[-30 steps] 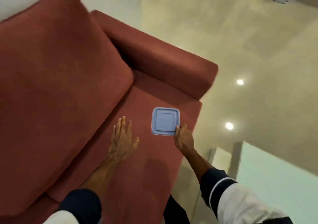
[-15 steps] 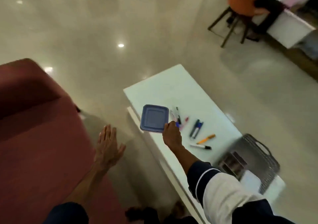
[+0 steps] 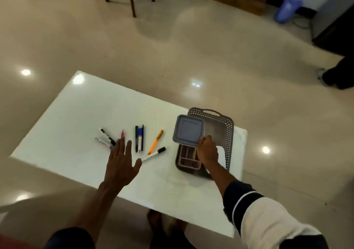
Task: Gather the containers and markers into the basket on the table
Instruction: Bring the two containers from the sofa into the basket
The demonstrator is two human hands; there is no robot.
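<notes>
My right hand [image 3: 207, 150] grips a square container with a blue-grey lid [image 3: 188, 130] by its near corner, holding it above the grey perforated basket [image 3: 228, 132] at the right end of the white table [image 3: 76, 118]. Inside the basket lie a pink compartment tray [image 3: 187, 157] and a white lid [image 3: 221, 157]. Several markers lie fanned out mid-table: an orange one [image 3: 156, 142], a white one with a black cap [image 3: 154, 154], a dark pair [image 3: 139, 140], a pink one [image 3: 122, 133]. My left hand [image 3: 121, 162] hovers open over the left markers [image 3: 106, 138].
A glossy beige floor surrounds the table. Chair legs [image 3: 132, 1] stand at the far top, a blue bin [image 3: 287, 8] at the top right, and a person's dark leg and shoe [image 3: 339, 74] at the right edge. My feet [image 3: 164, 224] show under the table's near edge.
I turned from the red sofa to the table, carrying the container in my right hand from the sofa seat to above the basket. My left hand moved over the markers.
</notes>
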